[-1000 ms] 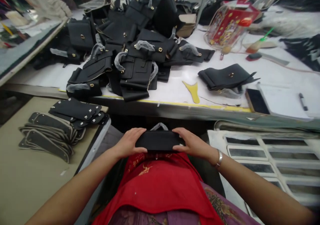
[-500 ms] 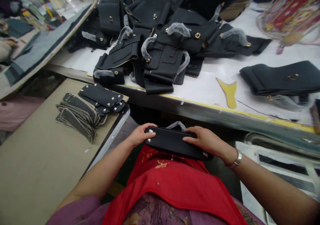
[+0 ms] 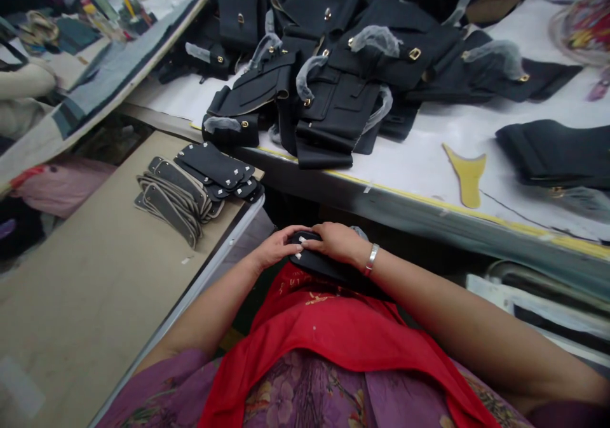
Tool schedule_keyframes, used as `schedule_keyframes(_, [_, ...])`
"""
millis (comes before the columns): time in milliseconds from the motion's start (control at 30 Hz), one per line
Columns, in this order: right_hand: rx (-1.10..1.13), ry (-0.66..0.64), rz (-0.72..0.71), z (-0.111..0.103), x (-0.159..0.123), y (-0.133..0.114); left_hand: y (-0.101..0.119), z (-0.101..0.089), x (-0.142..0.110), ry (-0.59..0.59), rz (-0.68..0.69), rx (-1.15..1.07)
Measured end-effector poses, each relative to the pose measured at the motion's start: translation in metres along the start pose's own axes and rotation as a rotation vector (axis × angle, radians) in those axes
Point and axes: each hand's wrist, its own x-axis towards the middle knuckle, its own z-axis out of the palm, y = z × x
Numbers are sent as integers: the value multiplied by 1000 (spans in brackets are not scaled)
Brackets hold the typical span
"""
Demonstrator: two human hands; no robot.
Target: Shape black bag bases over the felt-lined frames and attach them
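A long black bag panel point(image 3: 328, 267) with rounded ends rests against the red apron on my lap. Small white tabs show at its left end. My left hand point(image 3: 280, 248) grips that end, thumb on top and fingers behind the far edge. My right hand point(image 3: 336, 242) is closed on the panel beside it, its fingertips by the white tabs and touching close to my left hand. A bit of clear plastic wrap sticks out behind my right wrist. The panel's right part lies under my right forearm and is partly hidden.
Black bags point(image 3: 333, 98) with plastic-wrapped handles are heaped on the white worktable ahead. A yellow template point(image 3: 467, 173) lies near its edge. On the beige board point(image 3: 86, 301) at left are stacked black pieces point(image 3: 214, 164) and grey-backed pieces point(image 3: 174, 196). Another person's arm point(image 3: 26, 82) shows far left.
My right hand has slid left along the panel to its tabbed left end, next to my left hand. The view has shifted, so the table appears further right.
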Motion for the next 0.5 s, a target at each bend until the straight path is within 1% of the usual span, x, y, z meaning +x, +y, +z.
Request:
schedule_keyframes(67, [-54,39,16,5,-13,1,1,2,-2,7,-2,33])
schedule_keyframes(133, [-104,108,14,9,-34,8,2,5,-4,9,-10,61])
schedule_keyframes(200, [-133,178,30,9,-60,20,3,8,-6,21,-3,85])
schedule_keyframes(300, [-104,230,150,7,-102,46,4,12,-8,38,25,133])
schedule_keyframes(367, [13,230,263,5,-128,66,4,13,-9,43,21,165])
schedule_keyframes(400, [118,210,311,6,-140,76,4,14,-9,43,15,178])
schedule_keyframes(433, [249,186,346,7,-150,85,4,14,-8,45,9,190])
schedule_keyframes(500, [538,167,362,14,-164,99,5,14,-6,43,-9,212])
